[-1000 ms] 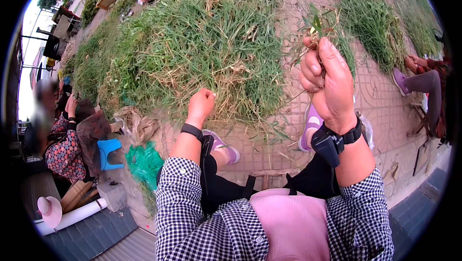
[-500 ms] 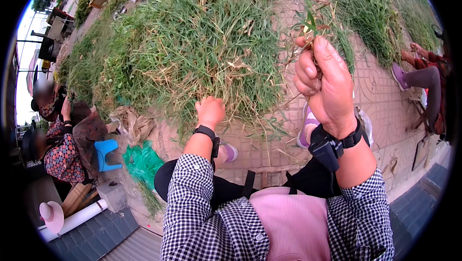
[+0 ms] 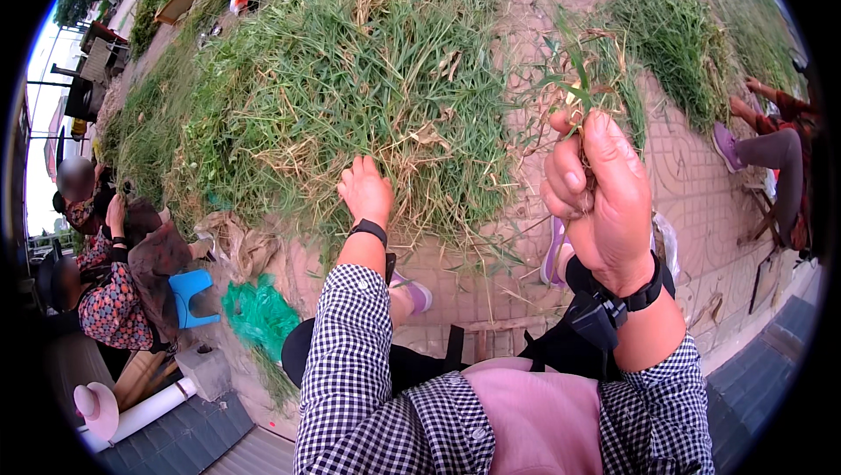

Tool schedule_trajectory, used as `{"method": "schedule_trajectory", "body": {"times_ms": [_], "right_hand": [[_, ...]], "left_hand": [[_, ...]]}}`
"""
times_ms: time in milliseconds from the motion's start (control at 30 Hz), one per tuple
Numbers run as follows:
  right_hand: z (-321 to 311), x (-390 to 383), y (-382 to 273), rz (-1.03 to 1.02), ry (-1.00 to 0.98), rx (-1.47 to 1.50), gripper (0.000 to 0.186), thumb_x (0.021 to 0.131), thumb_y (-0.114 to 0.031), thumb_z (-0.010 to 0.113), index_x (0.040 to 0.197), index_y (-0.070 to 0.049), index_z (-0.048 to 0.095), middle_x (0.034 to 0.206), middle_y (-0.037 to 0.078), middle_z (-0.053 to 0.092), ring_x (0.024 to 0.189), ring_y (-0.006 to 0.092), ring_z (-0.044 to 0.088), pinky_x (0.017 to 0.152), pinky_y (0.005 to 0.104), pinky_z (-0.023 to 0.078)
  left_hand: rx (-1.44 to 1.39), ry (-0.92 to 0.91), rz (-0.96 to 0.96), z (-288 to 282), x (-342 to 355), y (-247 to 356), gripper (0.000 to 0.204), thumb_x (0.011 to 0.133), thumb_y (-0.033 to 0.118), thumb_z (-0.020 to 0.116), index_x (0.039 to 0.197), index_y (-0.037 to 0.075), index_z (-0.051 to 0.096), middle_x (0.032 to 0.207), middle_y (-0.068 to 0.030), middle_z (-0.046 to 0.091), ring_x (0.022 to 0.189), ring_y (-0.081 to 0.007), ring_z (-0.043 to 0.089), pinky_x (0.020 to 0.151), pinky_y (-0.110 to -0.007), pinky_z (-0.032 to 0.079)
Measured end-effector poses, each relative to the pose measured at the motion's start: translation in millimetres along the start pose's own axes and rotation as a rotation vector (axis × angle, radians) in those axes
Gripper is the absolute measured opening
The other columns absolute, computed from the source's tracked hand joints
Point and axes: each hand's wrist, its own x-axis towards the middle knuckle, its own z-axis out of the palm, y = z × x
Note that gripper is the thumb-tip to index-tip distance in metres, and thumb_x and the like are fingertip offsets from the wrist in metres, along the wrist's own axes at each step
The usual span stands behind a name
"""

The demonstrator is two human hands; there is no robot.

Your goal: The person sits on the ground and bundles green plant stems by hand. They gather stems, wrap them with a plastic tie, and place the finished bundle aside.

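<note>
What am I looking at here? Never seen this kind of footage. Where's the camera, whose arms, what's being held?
There is no machine here: a person wears a wide fisheye camera on the head, looking down at their own two bare hands. That is why the edges curve and the checked sleeves come in from the bottom.

The right hand is raised and closed around a small bunch of grass stems. The left hand reaches forward into the big grass pile heaped on the brick paving; whether its fingers are closed on anything cannot be seen. Both wrists wear black bands.

Around them: a second grass pile at upper right, a green bag and a blue stool at left, and other people seated at both edges.
</note>
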Motion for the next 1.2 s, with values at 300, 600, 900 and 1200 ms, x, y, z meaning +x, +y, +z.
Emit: {"method": "schedule_trajectory", "body": {"times_ms": [300,600,900,1200], "right_hand": [[-4,3,-1,0.001,0.033,-0.033,0.032,0.105,-0.031,0.044,0.111,-0.002,0.055,0.066,-0.002,0.045,0.051,0.0045,0.029,0.047,0.0216,0.026],[0,1,-1,0.009,-0.077,0.059,0.028,0.104,-0.029,0.046,0.108,-0.004,0.056,0.068,-0.003,0.046,0.051,0.0037,0.029,0.046,0.0210,0.025],[4,1,13,0.025,-0.160,0.019,0.028,0.103,-0.031,0.050,0.109,-0.004,0.055,0.069,-0.003,0.047,0.051,0.0029,0.031,0.046,0.0199,0.026],[12,1,45,0.191,-0.196,-0.111,0.019,0.096,-0.022,0.063,0.107,-0.009,0.055,0.073,-0.004,0.049,0.052,0.0020,0.034,0.047,0.0192,0.027]], "left_hand": [[-0.102,-0.045,-0.001,16,17,-13,0.024,0.085,0.030,0.062,0.080,0.006,0.068,0.089,-0.0107,0.070,0.103,-0.0327,0.056,0.093,-0.048,0.040],[-1.289,-0.027,-0.459,-119,54,-62,0.007,0.090,0.014,0.057,0.086,0.008,0.056,0.076,0.0020,0.053,0.067,-0.0094,0.047,0.062,-0.026,0.040],[-2.118,0.139,-0.229,-251,8,-83,0.017,0.098,0.013,0.052,0.112,0.007,0.057,0.088,0.0012,0.057,0.081,-0.0128,0.053,0.071,-0.032,0.043],[-2.359,0.029,-0.322,-238,-28,-26,0.017,0.100,0.025,0.052,0.106,0.010,0.058,0.086,0.0010,0.057,0.080,-0.0138,0.051,0.071,-0.031,0.043]]}}
